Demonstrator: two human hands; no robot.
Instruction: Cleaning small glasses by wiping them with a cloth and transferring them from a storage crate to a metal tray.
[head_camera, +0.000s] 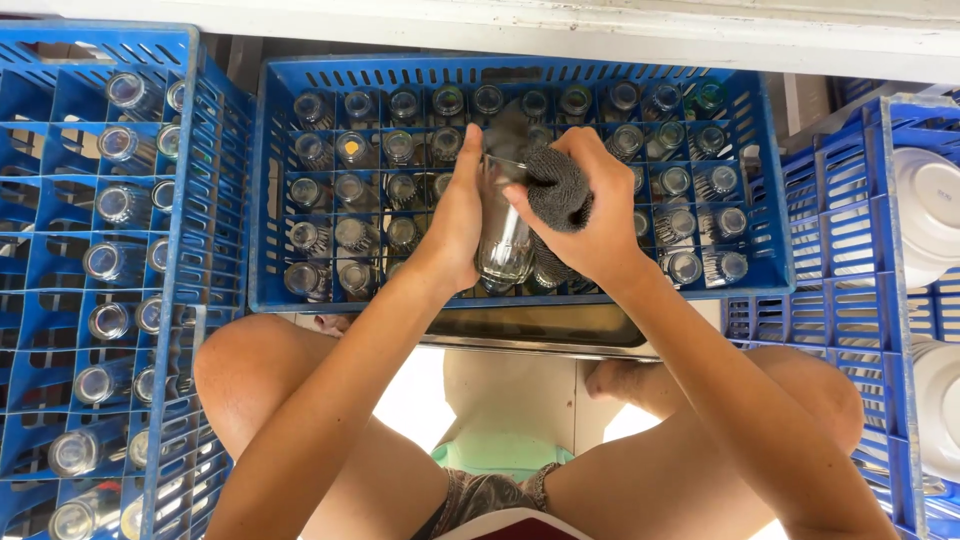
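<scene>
My left hand (455, 220) grips a clear drinking glass (503, 235) by its side, held over the middle blue crate (270, 180). My right hand (590, 215) presses a dark grey cloth (558, 185) into the mouth of that glass. Both hands hover above the crate's rows of upside-down glasses (350, 190), which stand in separate compartments.
A second blue crate (195, 250) with several glasses lies at the left. At the right another blue crate (850, 260) holds white bowls (930, 215). A metal tray (530, 330) shows under the middle crate. My bare knees are below, beside a green stool (500, 455).
</scene>
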